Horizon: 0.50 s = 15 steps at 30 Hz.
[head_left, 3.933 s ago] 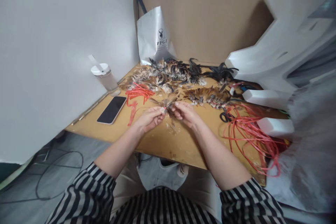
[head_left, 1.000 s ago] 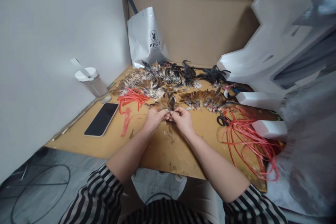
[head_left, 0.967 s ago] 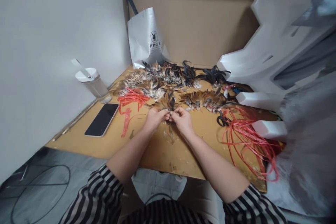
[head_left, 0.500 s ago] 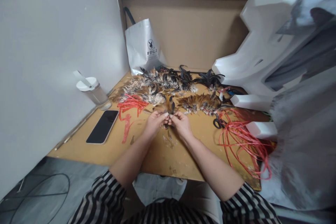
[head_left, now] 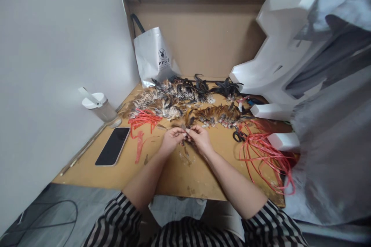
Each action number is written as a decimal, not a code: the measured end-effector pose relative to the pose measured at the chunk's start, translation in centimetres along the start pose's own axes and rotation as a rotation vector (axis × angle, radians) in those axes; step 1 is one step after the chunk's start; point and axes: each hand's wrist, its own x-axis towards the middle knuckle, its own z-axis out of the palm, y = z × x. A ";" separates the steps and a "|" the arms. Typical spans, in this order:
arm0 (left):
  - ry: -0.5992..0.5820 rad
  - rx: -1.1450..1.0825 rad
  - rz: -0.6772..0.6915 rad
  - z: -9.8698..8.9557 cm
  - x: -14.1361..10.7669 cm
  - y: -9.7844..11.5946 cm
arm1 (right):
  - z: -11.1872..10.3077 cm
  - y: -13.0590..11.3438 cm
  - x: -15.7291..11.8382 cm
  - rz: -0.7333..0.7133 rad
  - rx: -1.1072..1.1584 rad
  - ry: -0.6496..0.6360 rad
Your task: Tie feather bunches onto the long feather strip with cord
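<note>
My left hand (head_left: 173,139) and my right hand (head_left: 199,137) meet at the middle of the table, fingers pinched around a small bunch of brown feathers (head_left: 185,119). The quills under my fingertips are largely hidden. Just beyond lies a row of brown feather bunches (head_left: 217,115), and farther back a larger pile of brown, white and black feathers (head_left: 171,94). Red plastic strips (head_left: 145,119) lie left of my hands. Black-handled scissors (head_left: 239,135) rest to the right, beside a tangle of long red strips (head_left: 263,150).
A phone (head_left: 113,146) and a lidded cup (head_left: 101,107) are at the left by the wall. A silver bag (head_left: 153,56) stands at the back against cardboard (head_left: 214,38). White foam (head_left: 278,46) and plastic sheeting (head_left: 336,142) border the right side.
The head view has shifted slightly, so the table items sit a little lower and mostly farther left. Both hands stay together at the bunch, with a small change in finger position.
</note>
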 end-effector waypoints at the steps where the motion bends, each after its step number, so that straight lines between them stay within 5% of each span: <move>1: -0.011 -0.001 0.009 -0.1 0.0 0.0 | -0.1 -0.1 0.0 0.003 -0.004 -0.006; 8: -0.121 -0.076 -0.026 -0.7 0.1 -0.3 | -0.5 -0.5 0.0 0.063 0.112 -0.183; 15: -0.033 -0.047 -0.028 -0.6 0.3 -0.4 | -0.2 -0.2 0.1 0.004 0.012 -0.067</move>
